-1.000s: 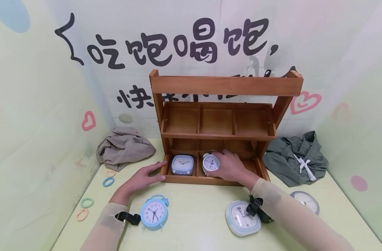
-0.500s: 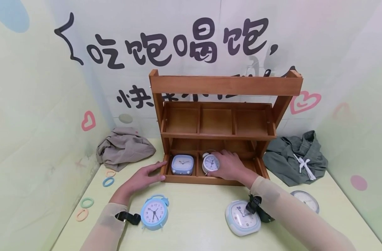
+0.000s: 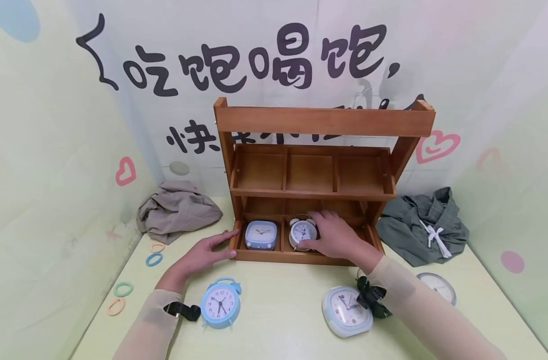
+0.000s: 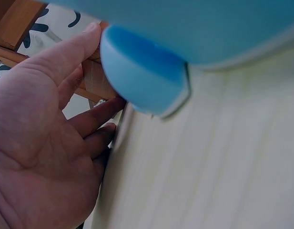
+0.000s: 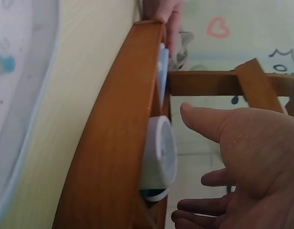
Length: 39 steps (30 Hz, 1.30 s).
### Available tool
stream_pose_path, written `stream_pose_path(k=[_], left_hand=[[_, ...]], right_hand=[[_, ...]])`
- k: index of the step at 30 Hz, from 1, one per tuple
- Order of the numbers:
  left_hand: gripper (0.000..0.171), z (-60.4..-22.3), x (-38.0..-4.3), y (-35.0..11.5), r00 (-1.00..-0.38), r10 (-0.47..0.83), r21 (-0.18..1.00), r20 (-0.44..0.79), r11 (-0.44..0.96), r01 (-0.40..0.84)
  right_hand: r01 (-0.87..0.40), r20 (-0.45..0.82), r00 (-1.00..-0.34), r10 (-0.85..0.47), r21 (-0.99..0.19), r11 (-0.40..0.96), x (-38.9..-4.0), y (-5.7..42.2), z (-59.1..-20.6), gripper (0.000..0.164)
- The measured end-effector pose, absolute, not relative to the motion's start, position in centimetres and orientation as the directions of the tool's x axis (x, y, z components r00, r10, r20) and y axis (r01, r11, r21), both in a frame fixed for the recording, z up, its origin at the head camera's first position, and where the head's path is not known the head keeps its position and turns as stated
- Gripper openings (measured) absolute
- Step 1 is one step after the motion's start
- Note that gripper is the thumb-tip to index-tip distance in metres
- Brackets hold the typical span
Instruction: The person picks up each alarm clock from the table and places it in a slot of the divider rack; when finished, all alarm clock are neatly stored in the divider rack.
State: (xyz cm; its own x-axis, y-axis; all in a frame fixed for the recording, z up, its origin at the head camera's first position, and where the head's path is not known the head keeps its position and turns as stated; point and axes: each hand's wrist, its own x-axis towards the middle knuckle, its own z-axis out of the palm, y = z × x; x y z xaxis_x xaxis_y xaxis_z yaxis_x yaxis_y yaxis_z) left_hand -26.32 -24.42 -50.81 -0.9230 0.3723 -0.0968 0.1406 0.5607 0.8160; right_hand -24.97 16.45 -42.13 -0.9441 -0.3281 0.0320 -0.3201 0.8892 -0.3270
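Observation:
A small white twin-bell alarm clock (image 3: 302, 234) stands in the middle lower compartment of the brown wooden rack (image 3: 278, 257). My right hand (image 3: 339, 237) is just right of it, fingers spread; the right wrist view shows a gap between this hand and the clock. In the left lower compartment sits a blue rounded-square clock (image 3: 260, 236). My left hand (image 3: 197, 260) touches the rack's left end with thumb and fingertips, its fingers mostly straight. A light-blue alarm clock (image 3: 220, 304) is on the table near my left wrist.
A white-and-blue clock (image 3: 347, 311) is under my right wrist, and a grey round clock (image 3: 437, 288) is partly behind the forearm. Crumpled brown cloth (image 3: 176, 211) and dark grey cloth (image 3: 422, 227) flank the rack. Several coloured rings (image 3: 123, 289) lie at left.
My right hand has let go of the white alarm clock and drawn slightly right, uncovering more of it. My left hand has stayed at the rack's left end.

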Motion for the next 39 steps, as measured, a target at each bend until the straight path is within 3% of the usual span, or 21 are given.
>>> stream_pose_path(k=[12, 24, 39], left_hand=[[0.073, -50.4, -26.5, -24.7, -0.918, 0.388, 0.828, -0.079, 0.538, 0.156], [0.074, -50.7, -26.5, -24.3, -0.924, 0.372, 0.819, -0.091, 0.555, 0.143], [0.074, -50.7, -26.2, -24.2, -0.924, 0.368, 0.813, -0.101, 0.567, 0.137]], right_hand=[[-0.396, 0.081, -0.909, -0.408, -0.469, 0.789, -20.0, 14.3, -40.5, 0.091], [-0.516, 0.072, -0.826, -0.559, -0.498, 0.697, -14.8, 9.0, -41.9, 0.1], [-0.577, 0.028, -0.776, -0.631, -0.435, 0.691, -13.5, 3.3, -45.5, 0.109]])
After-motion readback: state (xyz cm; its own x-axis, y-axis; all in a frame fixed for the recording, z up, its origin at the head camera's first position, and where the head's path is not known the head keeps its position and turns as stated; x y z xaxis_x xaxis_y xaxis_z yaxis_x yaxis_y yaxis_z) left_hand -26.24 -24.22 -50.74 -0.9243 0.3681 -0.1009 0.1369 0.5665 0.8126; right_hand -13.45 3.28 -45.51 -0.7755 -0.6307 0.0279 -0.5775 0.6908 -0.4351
